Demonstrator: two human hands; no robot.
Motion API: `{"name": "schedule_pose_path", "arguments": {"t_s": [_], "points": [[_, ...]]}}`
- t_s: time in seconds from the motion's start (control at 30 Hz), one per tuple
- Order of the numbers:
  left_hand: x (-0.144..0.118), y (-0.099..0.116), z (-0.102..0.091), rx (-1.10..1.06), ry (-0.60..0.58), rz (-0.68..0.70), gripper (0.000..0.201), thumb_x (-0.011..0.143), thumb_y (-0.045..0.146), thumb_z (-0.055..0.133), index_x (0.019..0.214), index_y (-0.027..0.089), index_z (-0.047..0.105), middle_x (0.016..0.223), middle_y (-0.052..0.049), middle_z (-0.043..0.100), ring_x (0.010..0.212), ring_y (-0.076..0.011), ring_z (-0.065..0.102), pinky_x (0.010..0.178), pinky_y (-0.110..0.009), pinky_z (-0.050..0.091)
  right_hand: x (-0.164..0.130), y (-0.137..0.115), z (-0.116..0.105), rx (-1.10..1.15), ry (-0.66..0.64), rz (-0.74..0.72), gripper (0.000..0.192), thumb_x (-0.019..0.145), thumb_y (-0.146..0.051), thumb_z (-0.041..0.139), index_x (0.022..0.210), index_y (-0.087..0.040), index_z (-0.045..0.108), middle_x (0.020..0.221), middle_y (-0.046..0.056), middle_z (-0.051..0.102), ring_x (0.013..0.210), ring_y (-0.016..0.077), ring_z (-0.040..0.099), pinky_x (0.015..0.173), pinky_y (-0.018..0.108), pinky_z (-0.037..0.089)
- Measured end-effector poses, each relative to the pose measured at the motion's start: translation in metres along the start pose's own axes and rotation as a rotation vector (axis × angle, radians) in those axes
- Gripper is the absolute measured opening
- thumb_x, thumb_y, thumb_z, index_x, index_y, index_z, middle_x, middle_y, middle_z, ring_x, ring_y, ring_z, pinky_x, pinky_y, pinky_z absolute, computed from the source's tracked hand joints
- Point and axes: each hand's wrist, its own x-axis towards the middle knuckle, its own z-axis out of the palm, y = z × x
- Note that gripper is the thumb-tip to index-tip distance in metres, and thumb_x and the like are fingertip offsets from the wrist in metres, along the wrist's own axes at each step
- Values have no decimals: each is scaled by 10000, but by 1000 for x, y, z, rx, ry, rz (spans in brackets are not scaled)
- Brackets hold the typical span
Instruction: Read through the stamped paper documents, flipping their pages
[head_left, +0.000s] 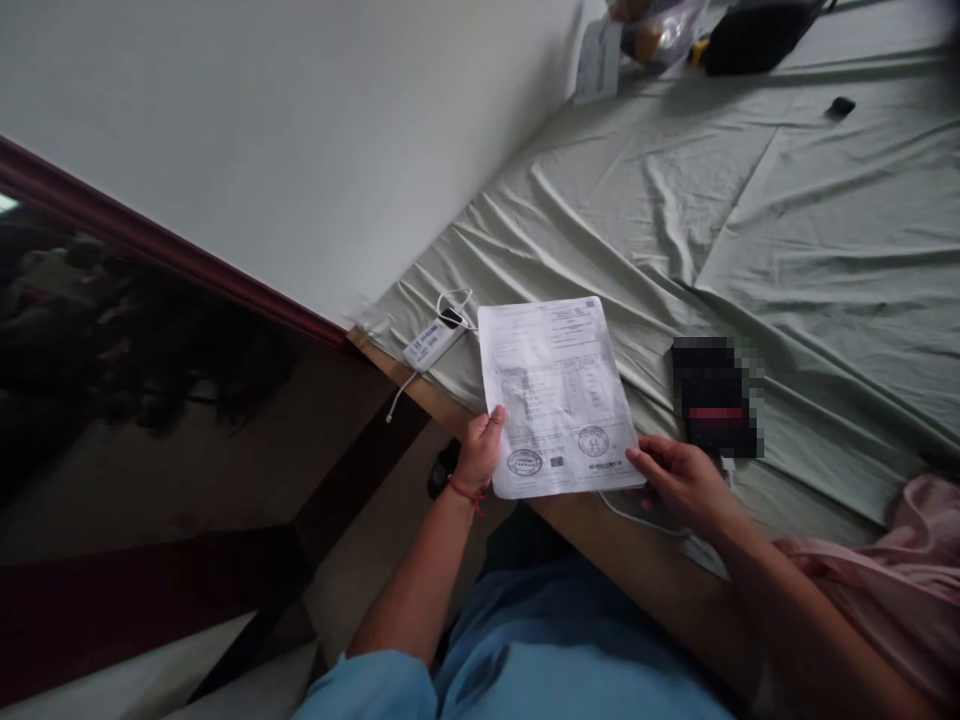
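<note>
A printed sheet of paper (555, 400) with two round stamps and small barcodes is held up in front of me, over the bed's edge. My left hand (481, 450), with a red string at the wrist, pinches its lower left side, thumb on top. At the lower right corner, my right hand (679, 478) grips the paper between thumb and fingers. The fingers behind the sheet are hidden. Just right of the paper lies a dark device (716, 400), blurred out by blocks, with a white plug at its lower end.
A white labelled power strip (433, 345) with a cable lies at the bed corner by the wall. Pink cloth (885, 570) is bunched at right. A black bag (761, 35), a clear plastic bag (664, 35) and a small black object (841, 106) are on the wrinkled sheet (817, 220).
</note>
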Motion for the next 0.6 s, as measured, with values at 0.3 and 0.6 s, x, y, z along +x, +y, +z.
{"name": "schedule_pose_path", "arguments": {"t_s": [0.3, 0.6], "points": [[-1, -6, -2, 37, 53, 36, 552, 810, 649, 708, 881, 101, 711, 725, -49, 660, 685, -170, 596, 640, -262, 452, -1, -8, -1, -343, 161, 0, 275, 880, -502, 559, 778, -263, 646, 499, -13, 639, 444, 177, 593, 484, 289, 416], [-10, -10, -2, 119, 188, 132, 516, 847, 658, 661, 775, 147, 683, 706, -31, 649, 713, -170, 586, 683, -264, 459, 0, -10, -3, -473, 159, -40, 427, 947, -542, 439, 664, -265, 598, 503, 22, 645, 452, 177, 581, 515, 302, 397]]}}
